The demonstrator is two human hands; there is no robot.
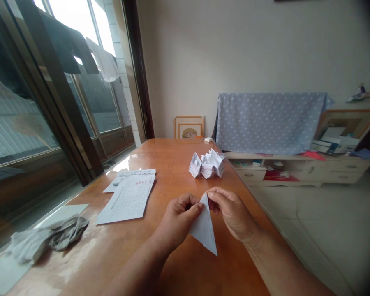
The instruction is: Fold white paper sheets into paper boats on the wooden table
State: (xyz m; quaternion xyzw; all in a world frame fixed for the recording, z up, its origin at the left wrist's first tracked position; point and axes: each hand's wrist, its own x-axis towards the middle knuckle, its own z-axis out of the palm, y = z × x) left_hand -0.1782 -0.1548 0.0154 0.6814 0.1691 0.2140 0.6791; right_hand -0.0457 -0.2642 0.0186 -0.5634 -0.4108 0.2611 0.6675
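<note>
A sheet of white paper, folded into a narrow triangle, is held up over the table between my two hands. My left hand pinches it near the upper end, the thumb lying across its face. At the top tip, my right hand grips the paper with thumb and bent fingers. Beyond the hands stands a cluster of folded paper pieces with pointed tips. To the left lie loose printed sheets, some overlapping.
On the wooden table, a grey and white cloth lies at the left edge. A small white box sits at the far end. Right of the table, a low cabinet stands by the wall, near a dotted blue cover.
</note>
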